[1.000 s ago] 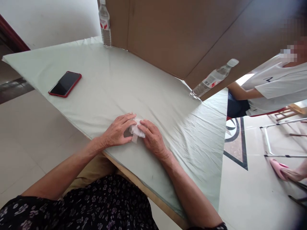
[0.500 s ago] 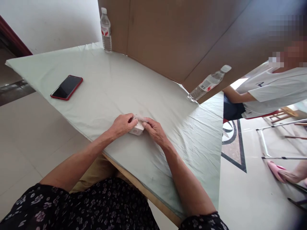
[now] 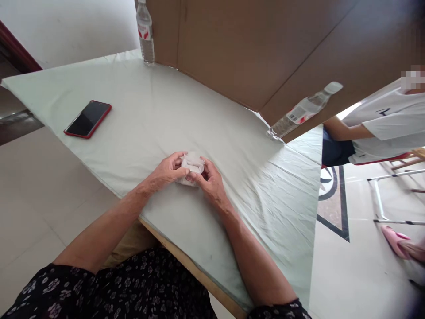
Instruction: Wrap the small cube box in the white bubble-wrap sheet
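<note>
A small crumpled white packet (image 3: 191, 165), thin and translucent like plastic wrap or tissue, is pinched between both of my hands just above the pale green tablecloth (image 3: 152, 119). My left hand (image 3: 168, 170) grips its left side with curled fingers. My right hand (image 3: 208, 181) grips its right side, thumb and fingertips on the packet. What is inside the packet is hidden.
A red phone (image 3: 87, 119) lies at the far left of the table. One water bottle (image 3: 145, 33) stands at the back, another water bottle (image 3: 303, 110) by a brown cardboard screen (image 3: 252, 48). A seated person in a white shirt (image 3: 381, 128) is at the right.
My hands went from lying flat on the packet to closing round it and lifting it slightly off the cloth, fingers curling in. The view shifted a little.
</note>
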Action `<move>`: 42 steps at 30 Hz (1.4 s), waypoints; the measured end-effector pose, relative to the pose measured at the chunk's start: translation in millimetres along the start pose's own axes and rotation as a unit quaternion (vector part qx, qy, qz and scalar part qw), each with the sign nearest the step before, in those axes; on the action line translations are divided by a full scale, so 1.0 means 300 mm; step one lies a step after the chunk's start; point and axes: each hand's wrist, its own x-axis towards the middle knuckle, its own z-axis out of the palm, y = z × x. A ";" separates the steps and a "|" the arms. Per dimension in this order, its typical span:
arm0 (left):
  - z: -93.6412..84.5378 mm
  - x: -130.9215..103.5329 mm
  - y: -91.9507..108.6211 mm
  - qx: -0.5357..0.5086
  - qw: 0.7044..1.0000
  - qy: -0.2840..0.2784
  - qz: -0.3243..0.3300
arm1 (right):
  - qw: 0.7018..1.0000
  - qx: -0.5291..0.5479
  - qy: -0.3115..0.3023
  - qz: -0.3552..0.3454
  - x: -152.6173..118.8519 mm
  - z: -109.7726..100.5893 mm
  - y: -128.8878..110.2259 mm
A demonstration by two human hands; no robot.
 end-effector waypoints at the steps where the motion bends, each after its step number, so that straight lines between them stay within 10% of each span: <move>1: 0.002 0.001 0.000 -0.004 1.000 0.005 -0.003 | 1.000 -0.007 0.021 -0.007 0.001 0.004 0.008; 28: -0.023 0.016 -0.012 -0.019 0.998 -0.052 0.017 | 0.988 0.147 0.020 0.039 0.150 0.025 -0.080; 42: -0.009 0.033 -0.040 0.022 0.998 0.036 0.052 | 0.996 0.088 0.002 -0.014 0.118 0.004 -0.062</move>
